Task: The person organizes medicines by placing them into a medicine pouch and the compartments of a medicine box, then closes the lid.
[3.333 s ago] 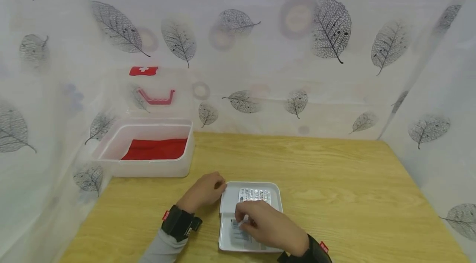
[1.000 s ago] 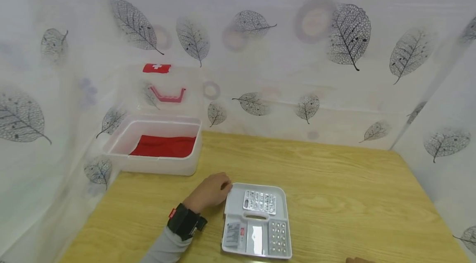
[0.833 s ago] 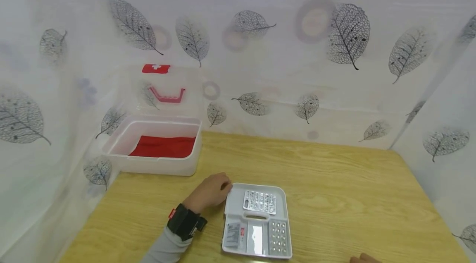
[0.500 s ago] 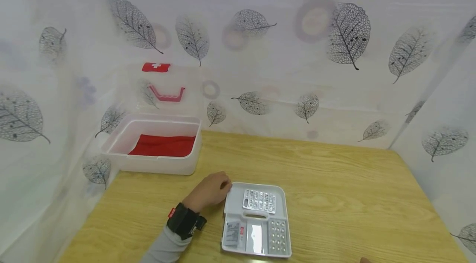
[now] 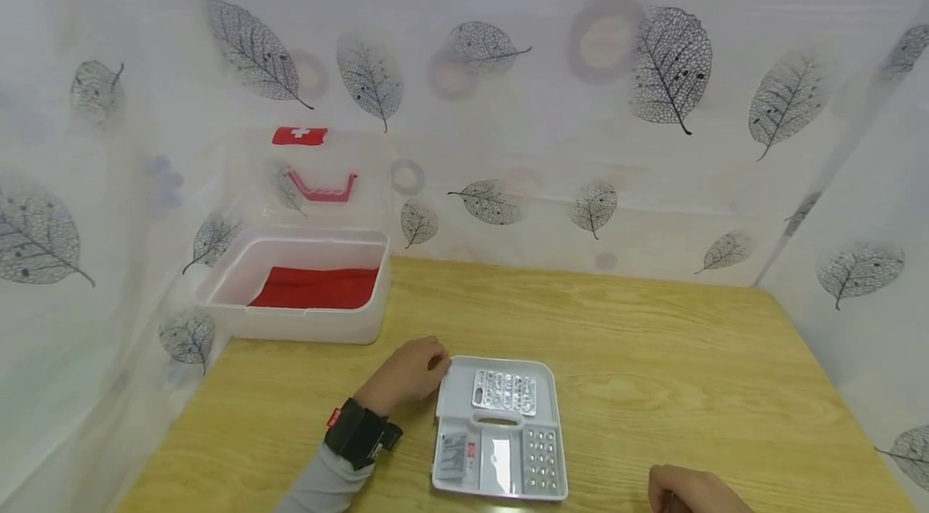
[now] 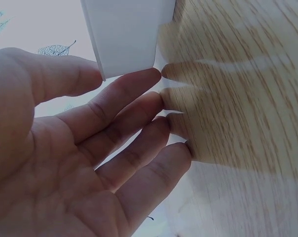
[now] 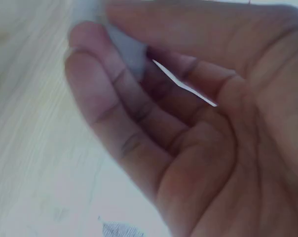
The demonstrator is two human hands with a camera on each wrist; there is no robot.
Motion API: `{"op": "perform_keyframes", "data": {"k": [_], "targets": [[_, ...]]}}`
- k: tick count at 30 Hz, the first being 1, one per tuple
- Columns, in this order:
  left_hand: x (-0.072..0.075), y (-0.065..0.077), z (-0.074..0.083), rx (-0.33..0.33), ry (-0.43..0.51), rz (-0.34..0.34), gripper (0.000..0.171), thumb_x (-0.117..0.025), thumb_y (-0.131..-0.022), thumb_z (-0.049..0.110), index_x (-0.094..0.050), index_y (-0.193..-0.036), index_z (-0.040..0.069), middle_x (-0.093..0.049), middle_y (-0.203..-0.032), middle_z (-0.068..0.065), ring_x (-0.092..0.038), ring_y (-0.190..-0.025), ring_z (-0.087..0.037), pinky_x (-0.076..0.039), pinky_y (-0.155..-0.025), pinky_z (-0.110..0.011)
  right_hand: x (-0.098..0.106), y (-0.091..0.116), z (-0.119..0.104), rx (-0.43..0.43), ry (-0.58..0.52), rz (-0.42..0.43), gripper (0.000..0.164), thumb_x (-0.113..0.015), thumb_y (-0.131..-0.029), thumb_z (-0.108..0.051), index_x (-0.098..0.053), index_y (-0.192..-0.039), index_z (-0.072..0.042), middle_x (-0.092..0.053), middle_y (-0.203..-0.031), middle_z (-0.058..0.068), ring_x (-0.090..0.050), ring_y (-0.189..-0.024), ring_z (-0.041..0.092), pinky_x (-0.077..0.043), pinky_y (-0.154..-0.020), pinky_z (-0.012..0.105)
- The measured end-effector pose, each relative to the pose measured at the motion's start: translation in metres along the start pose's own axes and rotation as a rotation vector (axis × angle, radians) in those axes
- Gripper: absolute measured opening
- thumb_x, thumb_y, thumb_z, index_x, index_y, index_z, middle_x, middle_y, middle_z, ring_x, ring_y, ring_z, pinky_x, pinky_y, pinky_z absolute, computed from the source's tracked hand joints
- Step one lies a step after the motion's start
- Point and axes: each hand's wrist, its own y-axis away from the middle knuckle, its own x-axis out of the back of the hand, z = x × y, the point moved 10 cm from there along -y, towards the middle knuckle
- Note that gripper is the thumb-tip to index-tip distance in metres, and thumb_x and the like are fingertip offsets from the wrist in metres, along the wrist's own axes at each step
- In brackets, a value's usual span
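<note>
An open-topped white pill case point(image 5: 444, 408) with a handle opening lies on the table. A silver blister pack point(image 5: 504, 392) rests in its upper part. Below sit a grey printed sachet point(image 5: 453, 456) at left and a second blister pack point(image 5: 542, 460) at right. My left hand point(image 5: 406, 376) grips the case's upper left corner between thumb and index finger, the other fingertips down on the wood in the left wrist view. At the lower right my right hand point(image 5: 693, 490) pinches a small pale grey piece point(image 7: 131, 49), mostly covered by thumb and fingers; its kind is unclear.
A translucent first-aid box point(image 5: 305, 323) with red cloth point(image 5: 319, 288) inside stands at the back left, its lid raised with a red handle point(image 5: 322, 193). A leaf-patterned curtain point(image 5: 508, 118) borders the wooden table point(image 5: 639, 352) behind and at the sides.
My right hand has moved from over the case to the right, partly out of view, then back in at the lower right. The left hand stays at the corner.
</note>
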Motion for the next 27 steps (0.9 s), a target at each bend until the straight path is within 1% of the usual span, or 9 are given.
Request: {"op": "perform_keyframes", "data": {"k": [2,4,6,9,13,19,23,25,27], "targets": [[-0.001,0.000,-0.001,-0.001,0.002,0.001,0.015,-0.059,-0.102,0.021,-0.071,-0.101,0.011,-0.054,-0.085,0.002,-0.052,-0.079,-0.016,-0.046,-0.072,-0.034,0.000,-0.007,-0.020,0.073,-0.043,-0.030,0.013,-0.069,-0.095,-0.019,-0.062,-0.085,-0.017,-0.059,-0.071,-0.018,-0.055,-0.062,-0.004,-0.047,-0.053,0.021],[-0.001,0.000,-0.002,0.001,0.009,0.003,0.016,-0.058,-0.102,0.021,-0.071,-0.101,0.012,-0.055,-0.085,0.002,-0.052,-0.079,-0.016,-0.046,-0.072,-0.034,0.001,-0.015,-0.038,0.159,-0.020,-0.024,0.011,-0.066,-0.098,-0.017,-0.063,-0.088,-0.018,-0.060,-0.078,-0.020,-0.057,-0.069,-0.005,-0.050,-0.058,0.021],[-0.001,0.000,-0.002,-0.004,0.010,0.006,0.016,-0.058,-0.102,0.021,-0.071,-0.101,0.012,-0.055,-0.085,0.002,-0.052,-0.079,-0.016,-0.046,-0.072,-0.034,0.002,-0.019,-0.055,0.262,0.033,0.009,0.010,-0.065,-0.099,-0.015,-0.063,-0.090,-0.019,-0.060,-0.083,-0.020,-0.058,-0.074,-0.006,-0.052,-0.060,0.021],[-0.001,0.000,-0.002,0.002,0.014,0.004,0.016,-0.058,-0.102,0.021,-0.071,-0.100,0.012,-0.055,-0.085,0.002,-0.052,-0.079,-0.016,-0.046,-0.072,-0.034,0.005,-0.025,-0.075,0.366,0.097,0.070,0.010,-0.068,-0.097,-0.012,-0.062,-0.093,-0.019,-0.060,-0.087,-0.019,-0.057,-0.077,-0.008,-0.053,-0.060,0.021],[0.000,0.000,-0.002,0.011,0.008,-0.006,0.015,-0.059,-0.102,0.022,-0.071,-0.101,0.012,-0.055,-0.085,0.001,-0.052,-0.080,-0.016,-0.046,-0.073,-0.035,0.007,-0.031,-0.095,0.441,0.146,0.128,0.019,-0.072,-0.092,-0.004,-0.062,-0.097,-0.020,-0.062,-0.093,-0.015,-0.059,-0.084,-0.005,-0.054,-0.064,0.021],[0.002,0.001,-0.002,0.012,0.009,-0.009,0.016,-0.060,-0.101,0.022,-0.072,-0.105,0.011,-0.056,-0.087,0.001,-0.053,-0.082,-0.017,-0.047,-0.076,-0.036,0.004,-0.037,-0.125,0.575,0.176,0.280,0.038,-0.072,-0.085,0.011,-0.062,-0.104,-0.021,-0.059,-0.104,-0.011,-0.061,-0.094,0.003,-0.056,-0.072,0.023],[0.004,0.003,0.000,-0.024,0.006,0.012,0.015,-0.061,-0.101,0.020,-0.072,-0.103,0.011,-0.056,-0.086,0.002,-0.053,-0.081,-0.016,-0.048,-0.076,-0.036,-0.002,-0.045,-0.136,0.598,0.188,0.335,0.043,-0.072,-0.082,0.014,-0.063,-0.105,-0.021,-0.055,-0.106,-0.010,-0.059,-0.094,0.005,-0.056,-0.073,0.022],[0.004,0.003,0.001,-0.032,0.008,0.019,0.014,-0.061,-0.100,0.019,-0.072,-0.102,0.011,-0.056,-0.086,0.002,-0.052,-0.081,-0.016,-0.048,-0.075,-0.035,-0.005,-0.050,-0.137,0.581,0.155,0.319,0.040,-0.071,-0.083,0.013,-0.065,-0.104,-0.020,-0.057,-0.105,-0.010,-0.060,-0.094,0.005,-0.057,-0.073,0.023],[0.003,0.002,0.002,-0.032,0.011,0.016,0.014,-0.061,-0.101,0.020,-0.072,-0.102,0.011,-0.056,-0.085,0.002,-0.052,-0.081,-0.016,-0.047,-0.075,-0.035,-0.008,-0.056,-0.136,0.531,0.100,0.276,0.035,-0.070,-0.087,0.010,-0.065,-0.104,-0.020,-0.059,-0.104,-0.009,-0.061,-0.093,0.005,-0.058,-0.072,0.023]]}}
